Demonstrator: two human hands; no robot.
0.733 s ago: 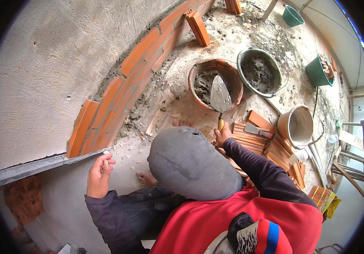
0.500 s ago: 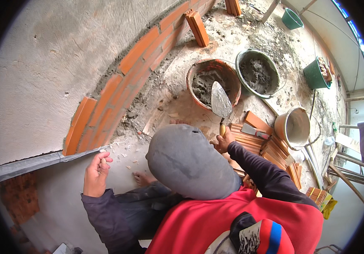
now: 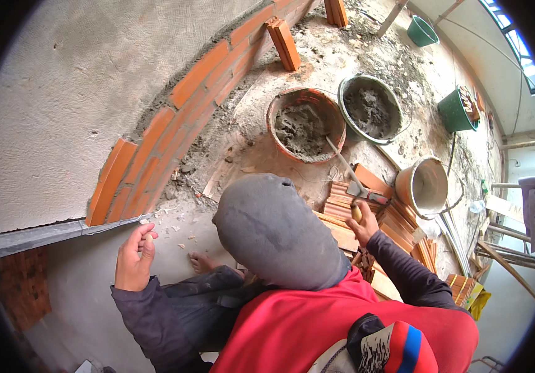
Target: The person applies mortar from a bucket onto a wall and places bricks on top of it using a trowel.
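My right hand (image 3: 363, 225) is closed around the wooden handle of a trowel (image 3: 341, 156). Its blade is seen nearly edge-on, with the tip over the near right rim of a reddish bucket (image 3: 270, 127) containing grey mortar (image 3: 302, 127). My left hand (image 3: 133, 260) is raised beside the near end of a low brick wall (image 3: 174, 133), its fingers curled toward the thumb; whatever may be pinched there is too small to tell. A second flat-bladed tool (image 3: 376, 198) with a red and grey handle lies on stacked orange bricks (image 3: 336, 202) beside my right hand.
Right of the reddish bucket, a dark-rimmed bucket (image 3: 342, 93) also contains mortar. A pale bucket (image 3: 404, 186) stands beside the bricks. Green buckets (image 3: 422, 31) are farther back. Upright bricks (image 3: 283, 43) stand near the wall. A grey ledge (image 3: 37, 238) runs below the wall's near end.
My right hand has drawn back and right with the trowel, whose blade has turned from face-up to nearly edge-on. My left hand stays raised in nearly the same place.
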